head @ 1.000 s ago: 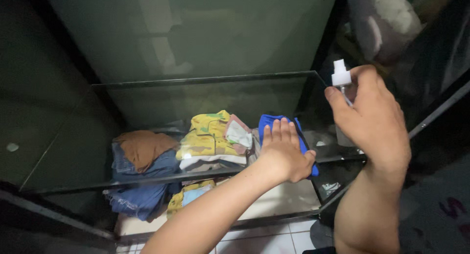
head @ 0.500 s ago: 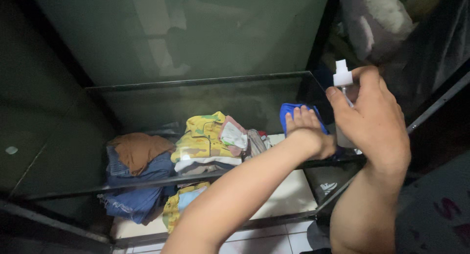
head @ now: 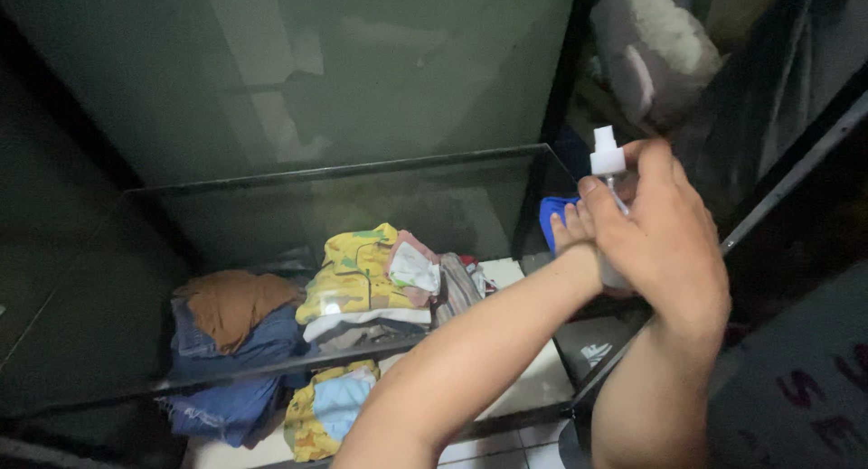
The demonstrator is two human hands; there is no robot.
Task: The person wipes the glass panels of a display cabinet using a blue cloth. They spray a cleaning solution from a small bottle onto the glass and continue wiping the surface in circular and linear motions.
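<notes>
My right hand (head: 665,239) is wrapped around a spray bottle (head: 604,154) with a white nozzle, held upright at the right end of a glass shelf (head: 271,207). My left hand (head: 570,229) presses a blue cloth (head: 553,214) onto the shelf's far right end, and my right hand hides most of it. My left forearm stretches across the shelf from below. The bottle's body is covered by my fingers.
Under the glass lie stacks of folded clothes: a yellow patterned pile (head: 362,284), a brown garment on blue jeans (head: 237,320), and more fabric lower down (head: 321,410). A dark post (head: 551,135) stands at the shelf's right end. A grey bundle (head: 646,49) hangs at upper right.
My left hand has slid the blue cloth to the right along the glass, from mid-shelf to its right end behind my right hand. The bottle hand has stayed almost still.
</notes>
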